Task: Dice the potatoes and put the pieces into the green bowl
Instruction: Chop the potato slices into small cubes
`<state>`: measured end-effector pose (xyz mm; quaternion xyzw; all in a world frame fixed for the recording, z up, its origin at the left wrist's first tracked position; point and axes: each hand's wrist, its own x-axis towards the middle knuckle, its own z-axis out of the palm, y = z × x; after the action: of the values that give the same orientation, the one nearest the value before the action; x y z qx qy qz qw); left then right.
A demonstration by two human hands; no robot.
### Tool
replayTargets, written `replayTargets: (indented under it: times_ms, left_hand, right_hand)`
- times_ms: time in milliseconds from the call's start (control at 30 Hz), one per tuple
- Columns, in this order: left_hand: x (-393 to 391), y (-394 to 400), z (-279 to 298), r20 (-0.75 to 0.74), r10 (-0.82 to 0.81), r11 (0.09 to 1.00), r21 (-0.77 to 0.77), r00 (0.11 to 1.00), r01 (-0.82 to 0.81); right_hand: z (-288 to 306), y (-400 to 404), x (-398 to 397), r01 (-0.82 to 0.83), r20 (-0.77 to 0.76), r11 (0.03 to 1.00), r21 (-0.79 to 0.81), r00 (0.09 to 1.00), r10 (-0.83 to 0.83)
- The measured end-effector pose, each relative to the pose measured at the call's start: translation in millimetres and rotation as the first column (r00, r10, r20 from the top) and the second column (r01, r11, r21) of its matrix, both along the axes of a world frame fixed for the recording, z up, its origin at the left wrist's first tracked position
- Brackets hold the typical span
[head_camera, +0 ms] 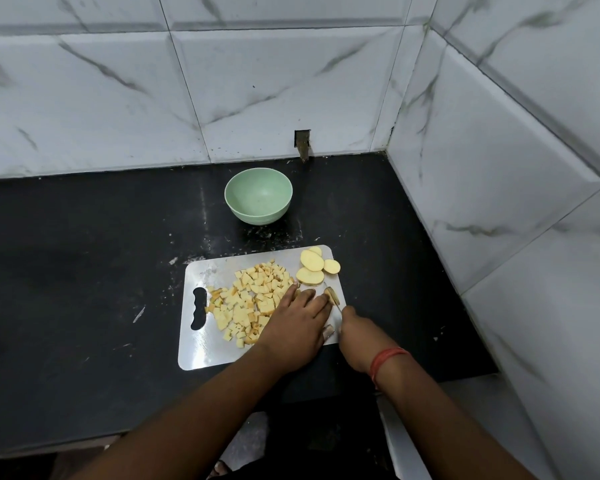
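steel cutting board (201, 344) on a black counter (84, 271), carrying all the potato. my left hand (297, 322) lies flat with straight fingers pressing down on a potato piece (332, 295) near the board's right edge; most of that piece is hidden under my fingertips. my right hand (359, 336) is curled round the handle of a knife (336, 308), whose thin blade meets the piece just beside my left fingertips.

handling, as i judge it: raw potato is firm and dense, so it resists the blade, yet its cut faces are wet and starchy and may slide on bare steel. best held from above, flat face down, fingertips kept back from the edge. the diced pieces (250, 303) are light and loose; they should be scooped together, not pinched singly.

count: one green bowl (258, 195), standing well apart beyond the board and holding nothing; four potato slices (312, 268) overlapping at the board's far right corner; one piece under the knife; one heap of dice, too many to count; one board; one knife.
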<state>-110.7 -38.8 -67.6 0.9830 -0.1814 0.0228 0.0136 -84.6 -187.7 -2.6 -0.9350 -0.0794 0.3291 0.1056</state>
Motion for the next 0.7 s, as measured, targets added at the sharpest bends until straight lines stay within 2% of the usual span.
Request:
replayTargets:
  times_ms: [700]
  left_hand:
    - [-4.8, -10.9, 15.8, -0.137, 0.074, 0.994, 0.094, 0.988, -0.062]
  right_hand:
    - [2.2, -13.9, -10.0, 0.026, -0.043, 0.999, -0.031, 0.999, -0.027]
